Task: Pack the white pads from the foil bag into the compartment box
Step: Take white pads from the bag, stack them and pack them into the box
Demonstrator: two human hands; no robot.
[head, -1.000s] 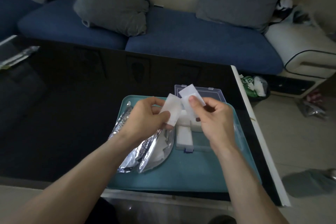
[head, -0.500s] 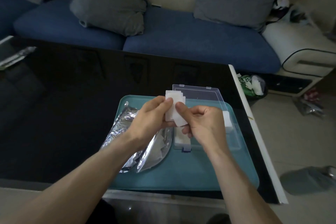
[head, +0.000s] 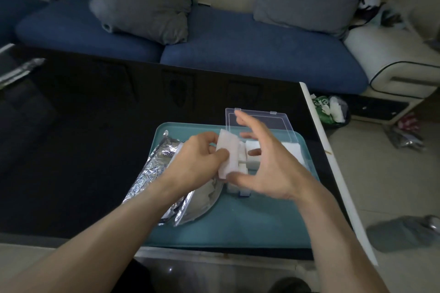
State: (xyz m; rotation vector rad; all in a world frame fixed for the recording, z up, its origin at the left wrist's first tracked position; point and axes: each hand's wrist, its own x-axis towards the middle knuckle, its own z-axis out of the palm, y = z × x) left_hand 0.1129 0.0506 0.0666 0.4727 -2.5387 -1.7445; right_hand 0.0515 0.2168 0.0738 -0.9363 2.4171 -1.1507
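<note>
Two bare forearms, no sleeves, left hand [head: 197, 162] and right hand [head: 269, 164] without rings or gloves.

Home living room. Blue-cushioned sofa [head: 238, 40] with grey pillows [head: 142, 7] stood behind a glossy black coffee table [head: 95, 126]; a small rubbish bin [head: 331, 112] sat on the tiled floor.

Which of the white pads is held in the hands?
The stack of pads gripped by the left hand; the other pads lie in the compartment box.

Foil bag [head: 152, 181] left, compartment box [head: 273, 150] right, both on tray [head: 238, 228]; pads [head: 291, 147] seemingly inside box.
</note>
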